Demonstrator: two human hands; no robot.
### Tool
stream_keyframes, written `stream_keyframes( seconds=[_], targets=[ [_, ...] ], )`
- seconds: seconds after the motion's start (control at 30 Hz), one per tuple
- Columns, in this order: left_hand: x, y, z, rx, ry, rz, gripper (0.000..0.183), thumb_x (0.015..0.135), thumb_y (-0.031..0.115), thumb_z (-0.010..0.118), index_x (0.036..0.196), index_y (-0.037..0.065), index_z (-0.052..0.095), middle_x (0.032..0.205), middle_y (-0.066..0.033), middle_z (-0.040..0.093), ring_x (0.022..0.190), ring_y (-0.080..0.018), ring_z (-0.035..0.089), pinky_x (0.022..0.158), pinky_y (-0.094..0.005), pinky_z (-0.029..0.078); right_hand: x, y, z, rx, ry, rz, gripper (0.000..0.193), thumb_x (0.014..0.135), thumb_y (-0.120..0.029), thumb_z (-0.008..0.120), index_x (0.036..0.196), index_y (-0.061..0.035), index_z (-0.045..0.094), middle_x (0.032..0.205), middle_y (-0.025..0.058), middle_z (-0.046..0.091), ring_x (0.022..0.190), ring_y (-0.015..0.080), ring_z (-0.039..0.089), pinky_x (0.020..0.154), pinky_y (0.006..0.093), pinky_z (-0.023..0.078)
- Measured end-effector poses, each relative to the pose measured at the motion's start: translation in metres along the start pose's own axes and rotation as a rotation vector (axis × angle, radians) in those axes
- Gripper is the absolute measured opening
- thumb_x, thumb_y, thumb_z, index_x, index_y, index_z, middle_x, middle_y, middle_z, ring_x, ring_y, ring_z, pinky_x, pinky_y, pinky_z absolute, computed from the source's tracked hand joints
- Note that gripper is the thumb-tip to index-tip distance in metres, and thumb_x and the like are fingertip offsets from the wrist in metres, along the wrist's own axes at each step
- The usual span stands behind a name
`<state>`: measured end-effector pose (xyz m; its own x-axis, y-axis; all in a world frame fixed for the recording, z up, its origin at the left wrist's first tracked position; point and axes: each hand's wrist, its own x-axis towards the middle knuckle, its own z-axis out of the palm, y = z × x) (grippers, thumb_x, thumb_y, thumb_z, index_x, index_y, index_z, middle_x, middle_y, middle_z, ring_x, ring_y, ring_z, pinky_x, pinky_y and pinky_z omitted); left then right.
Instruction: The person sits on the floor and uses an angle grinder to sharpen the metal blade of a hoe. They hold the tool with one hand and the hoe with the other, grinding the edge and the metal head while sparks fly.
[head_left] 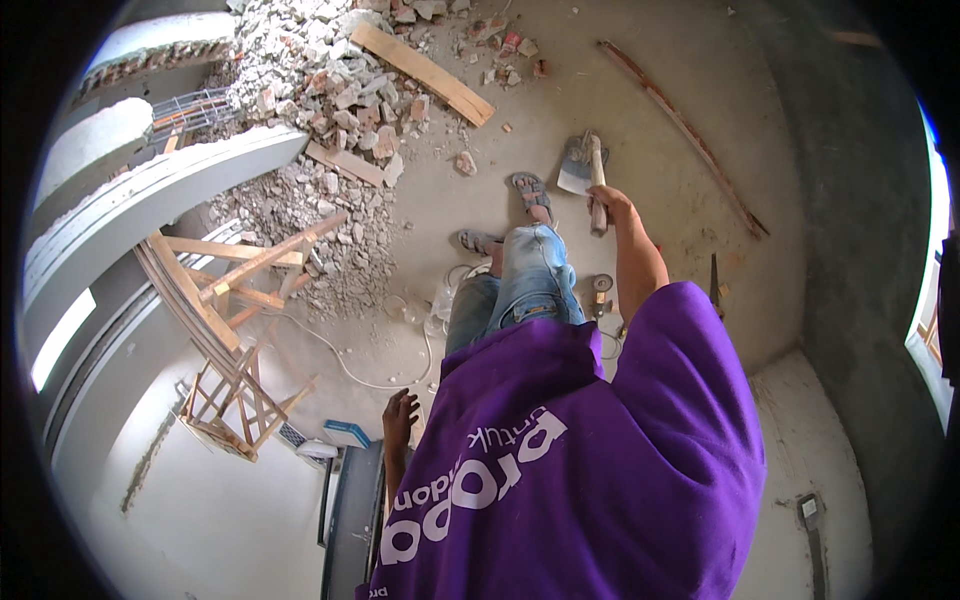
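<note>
Purple cloth shirt with white lettering [650, 430] is filling our near view. We are seeing the right hand [611, 202] clamping around the pale wooden handle of a flat-bladed grey metal tool [597, 163], its blade lying beyond the grip. Left hand [401, 411] is hanging, fingers loosely apart, palm partly hidden. Clear crumpled plastic [441, 303] is looking indistinct; a blue box [347, 433] is showing only its outside.
</note>
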<state>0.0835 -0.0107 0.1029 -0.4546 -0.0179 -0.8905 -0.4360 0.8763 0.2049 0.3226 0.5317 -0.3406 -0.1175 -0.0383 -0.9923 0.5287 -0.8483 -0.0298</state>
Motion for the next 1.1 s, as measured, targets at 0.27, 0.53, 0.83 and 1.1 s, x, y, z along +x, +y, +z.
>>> stream_keyframes(
  seconds=[0.27,0.53,0.83,1.1],
  targets=[
    [0.034,0.004,0.027,-0.067,-0.039,0.086,0.054,0.107,0.040,0.052,0.144,0.001,0.052,0.127,-0.0183,0.068,0.115,-0.0295,0.068,0.090,-0.0406,0.056,-0.068,-0.028,0.048,0.843,-0.229,-0.201,0.013,0.091,-0.009,0.062,0.095,-0.0028,0.051,0.073,0.0097,0.058,0.063,0.0227,0.062,0.056,0.0344,0.055],
    [0.141,0.060,0.082,0.074,-0.055,0.511,0.045,0.103,0.036,0.061,0.127,-0.002,0.064,0.117,-0.0155,0.071,0.110,-0.0230,0.068,0.094,-0.0347,0.053,-0.278,-0.020,0.123,0.745,-0.355,-0.128,0.015,0.089,-0.001,0.058,0.097,-0.0002,0.046,0.075,0.0091,0.053,0.065,0.0186,0.057,0.058,0.0315,0.051],
    [0.091,0.326,0.153,0.691,0.130,1.514,0.113,0.072,0.028,0.089,0.163,0.021,0.022,0.163,-0.0155,0.028,0.152,-0.0353,0.026,0.124,-0.0570,0.023,-0.512,0.014,0.117,0.706,-0.851,0.090,0.043,0.096,-0.019,0.049,0.131,0.0043,0.042,0.087,0.0046,0.050,0.064,0.0139,0.054,0.059,0.0343,0.056],
    [0.064,0.391,0.079,1.038,-0.357,1.665,0.052,0.069,0.020,0.084,0.114,0.008,0.061,0.086,-0.0204,0.072,0.084,-0.0431,0.070,0.074,-0.0516,0.058,-0.558,0.029,0.116,0.174,-0.906,-0.360,0.071,0.106,-0.054,0.035,0.144,0.0043,0.048,0.076,0.0100,0.060,0.065,0.0216,0.066,0.061,0.0373,0.061]
  ],
)
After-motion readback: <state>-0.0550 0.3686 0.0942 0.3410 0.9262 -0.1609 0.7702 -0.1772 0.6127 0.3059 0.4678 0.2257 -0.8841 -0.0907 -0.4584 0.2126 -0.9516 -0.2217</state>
